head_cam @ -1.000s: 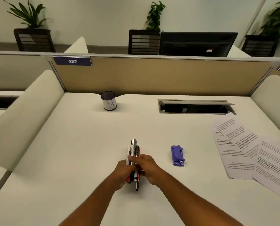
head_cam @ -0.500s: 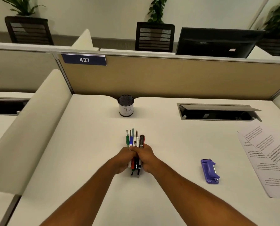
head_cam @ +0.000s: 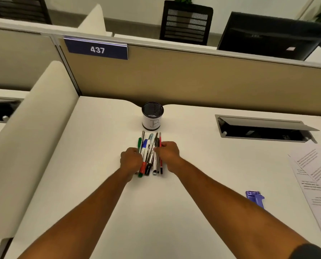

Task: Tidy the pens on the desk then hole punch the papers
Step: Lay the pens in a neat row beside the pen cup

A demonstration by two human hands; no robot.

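Note:
A bundle of several pens [head_cam: 150, 154], green, blue, red and black among them, lies on the white desk [head_cam: 99, 165] just in front of a black mesh pen cup [head_cam: 152, 116] labelled B. My left hand [head_cam: 130, 159] presses against the bundle's left side with curled fingers. On the right side, my right hand [head_cam: 168, 154] has its fingertips on the red and black pens. The pens are loosely fanned between both hands. A purple hole punch [head_cam: 255, 199] sits to the right, partly behind my right forearm. Printed papers [head_cam: 314, 176] lie at the desk's right edge.
A tan partition [head_cam: 193, 79] with a 437 sign [head_cam: 97, 49] runs behind the cup. An open cable hatch [head_cam: 264, 128] is set in the desk at back right. A cream divider [head_cam: 34, 128] borders the left side.
The pen bundle has slid forward to just in front of the cup. My hands have moved a little apart and the pens have spread between them. The view has shifted closer to the partition.

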